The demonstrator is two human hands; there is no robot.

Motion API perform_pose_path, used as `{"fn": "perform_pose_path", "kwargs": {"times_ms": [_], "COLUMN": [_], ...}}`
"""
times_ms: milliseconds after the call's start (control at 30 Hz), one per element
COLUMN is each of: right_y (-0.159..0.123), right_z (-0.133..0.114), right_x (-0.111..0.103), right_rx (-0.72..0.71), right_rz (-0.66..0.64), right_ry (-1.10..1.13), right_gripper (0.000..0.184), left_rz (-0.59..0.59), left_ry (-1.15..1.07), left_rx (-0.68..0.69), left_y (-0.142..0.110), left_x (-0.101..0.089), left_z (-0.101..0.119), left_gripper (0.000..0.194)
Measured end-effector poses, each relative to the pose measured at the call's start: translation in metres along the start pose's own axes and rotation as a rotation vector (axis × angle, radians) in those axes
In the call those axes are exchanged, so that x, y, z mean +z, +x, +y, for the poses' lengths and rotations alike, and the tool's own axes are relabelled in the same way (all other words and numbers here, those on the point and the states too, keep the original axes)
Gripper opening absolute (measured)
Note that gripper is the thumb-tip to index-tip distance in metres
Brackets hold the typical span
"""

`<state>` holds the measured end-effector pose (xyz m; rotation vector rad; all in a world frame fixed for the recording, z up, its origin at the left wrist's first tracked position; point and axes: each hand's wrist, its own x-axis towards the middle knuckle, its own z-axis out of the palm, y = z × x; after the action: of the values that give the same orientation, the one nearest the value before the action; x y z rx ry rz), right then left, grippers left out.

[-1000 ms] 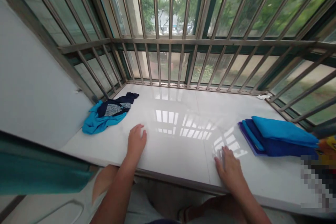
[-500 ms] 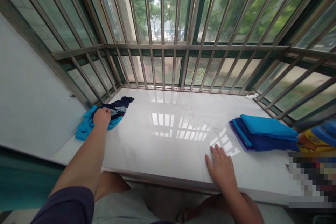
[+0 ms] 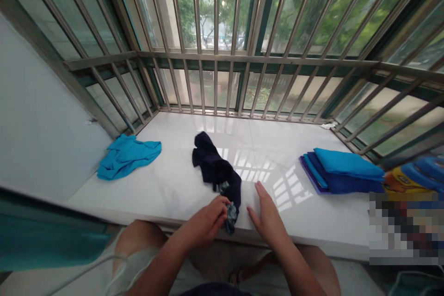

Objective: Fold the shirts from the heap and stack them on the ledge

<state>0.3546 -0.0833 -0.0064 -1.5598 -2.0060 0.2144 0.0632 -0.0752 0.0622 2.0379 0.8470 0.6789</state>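
Observation:
A dark navy garment lies crumpled on the white sill, stretching from its middle toward the near edge. My left hand is closed on the garment's near end, pinching a patterned part of the cloth. My right hand is open just to the right of it, fingers straight and pointing away, apart from the cloth. A loose light-blue garment lies at the far left of the sill.
A folded stack of blue cloths sits at the right, with a yellow and blue item beyond it. Metal window bars fence in the sill on three sides. A grey wall stands at the left.
My left hand took the navy garment off the light-blue one at the left and dragged it to the near middle. My right hand moved left toward it.

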Motion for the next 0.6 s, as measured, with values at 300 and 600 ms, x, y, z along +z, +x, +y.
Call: {"fn": "perform_pose_path", "kwargs": {"times_ms": [300,600], "right_y": [0.005,0.0], "right_z": [-0.049,-0.108], "right_x": [-0.013,-0.07], "right_rx": [0.121,0.202], "right_rz": [-0.204,-0.03], "right_ry": [-0.037,0.297], "right_gripper": [0.063,0.046], "left_rz": [0.036,0.096], "left_ry": [0.048,-0.226], "left_rx": [-0.248,-0.159], "left_y": [-0.035,0.0], "left_x": [0.053,0.033], "left_z": [-0.008,0.006], "left_gripper": [0.085,0.123]}}
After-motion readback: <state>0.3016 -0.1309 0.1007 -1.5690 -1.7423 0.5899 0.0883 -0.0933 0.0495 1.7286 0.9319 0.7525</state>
